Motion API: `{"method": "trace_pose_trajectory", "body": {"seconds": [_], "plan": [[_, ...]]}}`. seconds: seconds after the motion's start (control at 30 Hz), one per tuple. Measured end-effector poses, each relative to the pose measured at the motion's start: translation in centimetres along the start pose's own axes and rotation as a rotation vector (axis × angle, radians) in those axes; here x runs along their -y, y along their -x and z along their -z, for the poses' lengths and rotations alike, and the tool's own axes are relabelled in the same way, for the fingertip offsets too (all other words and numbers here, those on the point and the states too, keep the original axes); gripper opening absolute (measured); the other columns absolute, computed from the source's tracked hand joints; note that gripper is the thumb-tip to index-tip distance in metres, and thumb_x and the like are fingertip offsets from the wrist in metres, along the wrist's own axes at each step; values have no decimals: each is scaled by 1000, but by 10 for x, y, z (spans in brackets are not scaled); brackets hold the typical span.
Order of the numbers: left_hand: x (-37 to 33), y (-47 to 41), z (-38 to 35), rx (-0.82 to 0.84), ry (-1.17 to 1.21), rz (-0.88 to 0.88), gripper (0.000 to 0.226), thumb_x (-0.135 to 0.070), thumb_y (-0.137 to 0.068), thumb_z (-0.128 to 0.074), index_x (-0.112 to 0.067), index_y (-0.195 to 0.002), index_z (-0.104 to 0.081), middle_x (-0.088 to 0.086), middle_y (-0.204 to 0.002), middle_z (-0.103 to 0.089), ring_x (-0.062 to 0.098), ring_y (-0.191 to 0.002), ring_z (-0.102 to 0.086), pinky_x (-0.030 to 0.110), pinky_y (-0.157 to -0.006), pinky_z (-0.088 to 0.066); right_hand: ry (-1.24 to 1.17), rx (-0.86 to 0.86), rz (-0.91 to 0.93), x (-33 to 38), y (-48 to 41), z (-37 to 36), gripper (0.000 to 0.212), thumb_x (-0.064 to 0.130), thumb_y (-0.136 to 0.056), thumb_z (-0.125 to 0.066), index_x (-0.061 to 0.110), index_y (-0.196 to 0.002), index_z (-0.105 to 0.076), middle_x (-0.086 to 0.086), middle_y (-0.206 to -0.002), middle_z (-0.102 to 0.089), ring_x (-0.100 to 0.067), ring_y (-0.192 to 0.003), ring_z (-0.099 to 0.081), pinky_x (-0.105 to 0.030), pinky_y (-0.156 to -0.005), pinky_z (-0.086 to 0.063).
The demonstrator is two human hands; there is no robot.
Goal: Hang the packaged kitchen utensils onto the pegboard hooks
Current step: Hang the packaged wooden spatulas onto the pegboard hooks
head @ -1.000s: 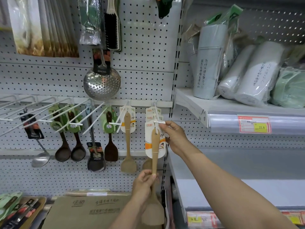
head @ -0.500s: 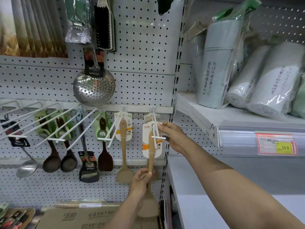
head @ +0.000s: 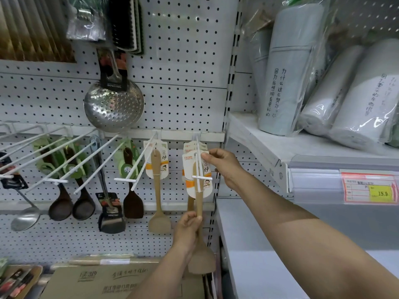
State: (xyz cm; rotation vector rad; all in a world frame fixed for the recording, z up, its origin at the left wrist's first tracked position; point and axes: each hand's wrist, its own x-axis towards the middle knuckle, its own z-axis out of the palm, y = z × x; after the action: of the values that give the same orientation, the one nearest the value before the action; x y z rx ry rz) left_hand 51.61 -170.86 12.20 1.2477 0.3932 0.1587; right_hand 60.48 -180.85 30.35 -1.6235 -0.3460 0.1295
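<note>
At rightmost hook, carded spatula

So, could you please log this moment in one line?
left hand grips pale wooden spatula handle; right hand pinches its white card; card on white wire hook

Far-right hook of the pegboard carries the held spatula, w/ right hand at its card & left hand on the handle below. Second spatula hangs just left, skimmer above-left. Shelf w/ wrapped rolls is to the right, box underneath.
</note>
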Motion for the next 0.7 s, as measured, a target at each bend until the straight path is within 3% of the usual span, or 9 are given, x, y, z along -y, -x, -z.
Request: {"method": "trace_pose_trajectory", "body": {"seconds": [0.13, 0.23, 0.4, 0.6, 0.7], "plan": [[1, -2, 4, -26, -47, -5, 9, -12, -94, -64, -11, -102, -68, 6, -95, -75, 24, -91, -64, 43, -88, -50, 11, 3, -6, 0, -1, 0, 12, 17, -94, -69, 20, -82, -67, 10, -85, -70, 6, -71, -62, -17, -67, -40], [0, -2, 6, -25, -68, -1, 11, -10, -94, -64, -7, -104, -67, 10, -99, -75, 29, -97, -66, 48, -98, -49, 2, -10, -17, -1, -1, 0, 11, 17, -94, -70, 21, -83, -68, 10, -86, -70, 2, -78, -61, -19, -68, -40], [-1, 0, 10, -35, -78, 29, 12, -12, -92, -68, -10, -103, -67, 10, -103, -74, 33, -107, -66, 52, -104, -46, -19, -26, -46, -6, 1, -1, 9, 16, -94, -69, 21, -86, -69, 11, -85, -71, 4, -74, -62, -19, -67, -41], [-10, 11, 16, -48, -93, 23, 14, -13, -94, -66, -17, -107, -69, 3, -109, -71, 19, -103, -63, 34, -96, -46, 17, -52, -84, -10, 5, -4, 3, 22, -94, -69, 20, -96, -71, 10, -89, -71, -6, -85, -61, -25, -71, -42], [-18, 26, 27, -33, -107, 36, 21, -13, -96, -63, -26, -111, -68, -8, -112, -67, 6, -103, -58, 26, -96, -41, 51, -124, -127, -16, 21, -11, 24, 28, -93, -72, 17, -113, -68, 7, -97, -69, -10, -92, -61, -30, -79, -46]]}}
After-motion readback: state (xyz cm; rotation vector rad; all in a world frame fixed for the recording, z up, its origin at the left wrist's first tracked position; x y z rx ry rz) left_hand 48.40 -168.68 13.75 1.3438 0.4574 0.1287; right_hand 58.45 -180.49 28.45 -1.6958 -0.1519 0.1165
